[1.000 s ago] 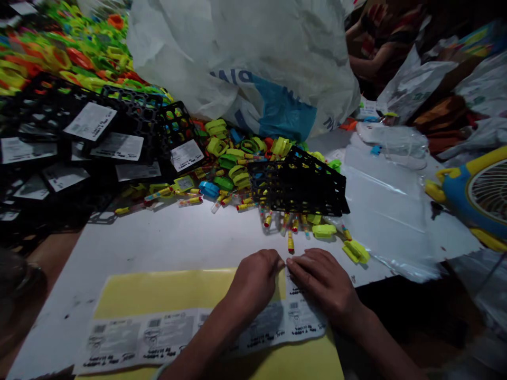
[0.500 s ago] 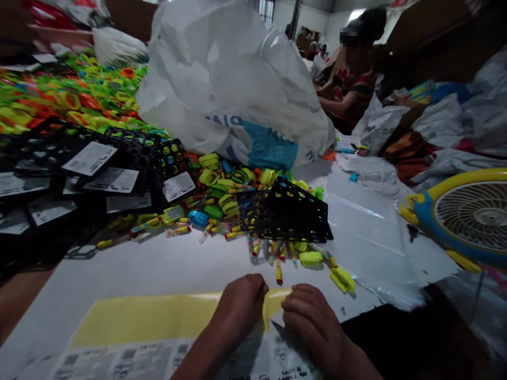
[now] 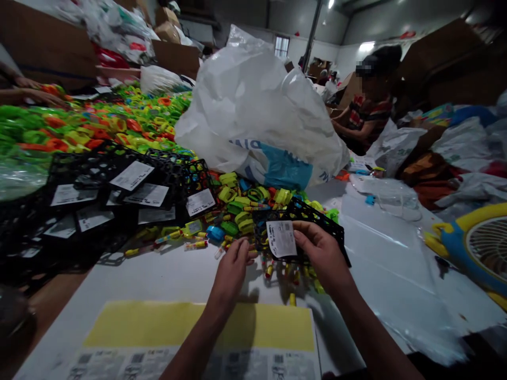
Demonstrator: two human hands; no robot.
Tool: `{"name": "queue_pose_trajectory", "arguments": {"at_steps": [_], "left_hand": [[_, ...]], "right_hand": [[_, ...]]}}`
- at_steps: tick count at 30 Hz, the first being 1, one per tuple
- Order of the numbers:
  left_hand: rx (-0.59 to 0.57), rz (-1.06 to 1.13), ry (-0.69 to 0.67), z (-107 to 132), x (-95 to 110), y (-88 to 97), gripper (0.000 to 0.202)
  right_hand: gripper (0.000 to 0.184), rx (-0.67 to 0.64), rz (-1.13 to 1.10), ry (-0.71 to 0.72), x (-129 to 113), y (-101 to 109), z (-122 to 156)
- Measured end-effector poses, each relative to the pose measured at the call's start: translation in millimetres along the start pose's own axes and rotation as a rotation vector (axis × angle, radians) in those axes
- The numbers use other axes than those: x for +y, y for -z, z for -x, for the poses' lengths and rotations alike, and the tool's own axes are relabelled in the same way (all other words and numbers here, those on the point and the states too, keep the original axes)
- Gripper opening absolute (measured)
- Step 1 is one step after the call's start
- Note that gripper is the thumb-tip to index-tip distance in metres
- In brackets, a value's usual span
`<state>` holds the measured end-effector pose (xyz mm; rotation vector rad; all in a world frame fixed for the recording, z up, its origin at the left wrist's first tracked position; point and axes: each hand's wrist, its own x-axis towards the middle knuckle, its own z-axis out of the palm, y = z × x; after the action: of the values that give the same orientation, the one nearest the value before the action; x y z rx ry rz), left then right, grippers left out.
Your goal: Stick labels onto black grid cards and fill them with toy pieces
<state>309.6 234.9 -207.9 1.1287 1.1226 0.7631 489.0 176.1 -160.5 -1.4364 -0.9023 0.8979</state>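
A white printed label [image 3: 282,240] is pinched between the thumb and fingers of my right hand [image 3: 319,250]. It lies over the front of a black plastic mesh basket [image 3: 317,214]; whether it is stuck on, I cannot tell. My left hand [image 3: 235,261] is near the basket's lower left corner, its fingers loosely bent and slightly apart, with nothing visible in them. Below both hands lies a label sheet [image 3: 158,324], with a bare yellow strip along its top and rows of printed labels beneath. Small yellow-capped clear tubes [image 3: 196,245] lie around the basket.
Labelled black baskets [image 3: 99,195] are piled on the left. Behind them spreads a heap of bright plastic pieces [image 3: 130,124], with another person's hands [image 3: 43,95] at its far left. A big white sack [image 3: 253,105] stands centrally. Clear plastic bags [image 3: 384,253] and a fan [image 3: 475,243] are right.
Both hands have risen from the label sheet to the black basket. The right hand now shows a label, and the sheet's yellow strip reaches its right end. The view has shifted.
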Motion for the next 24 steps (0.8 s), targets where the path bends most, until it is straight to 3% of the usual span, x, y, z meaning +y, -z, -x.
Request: {"name": "queue_pose_trajectory", "arguments": {"at_steps": [5, 10, 14, 17, 20, 24], "left_hand": [[-0.011, 0.232, 0.026, -28.7, 16.1, -7.4, 0.057], [-0.029, 0.259, 0.011, -38.9, 19.4, -16.8, 0.052], [-0.010, 0.269, 0.007, -43.8, 23.7, -20.3, 0.034], [-0.023, 0.285, 0.037, -47.0, 27.0, -20.6, 0.019], [-0.073, 0.312, 0.067, -46.8, 29.3, -19.5, 0.019], [-0.105, 0.344, 0.092, -38.7, 30.9, -13.7, 0.027]], "right_hand": [[0.046, -0.100, -0.125, -0.086, 3.8, -22.6, -31.5], [0.049, -0.081, -0.021, -0.102, 12.5, -26.5, -45.8], [0.048, -0.082, 0.097, -0.066, 17.2, -27.9, -52.1], [0.040, -0.048, 0.261, 0.015, 19.3, -30.0, -52.1], [0.032, 0.014, 0.508, 0.133, 22.5, -35.0, -47.8], [0.037, 0.217, 0.827, 0.434, 26.2, -39.8, -40.6]]}}
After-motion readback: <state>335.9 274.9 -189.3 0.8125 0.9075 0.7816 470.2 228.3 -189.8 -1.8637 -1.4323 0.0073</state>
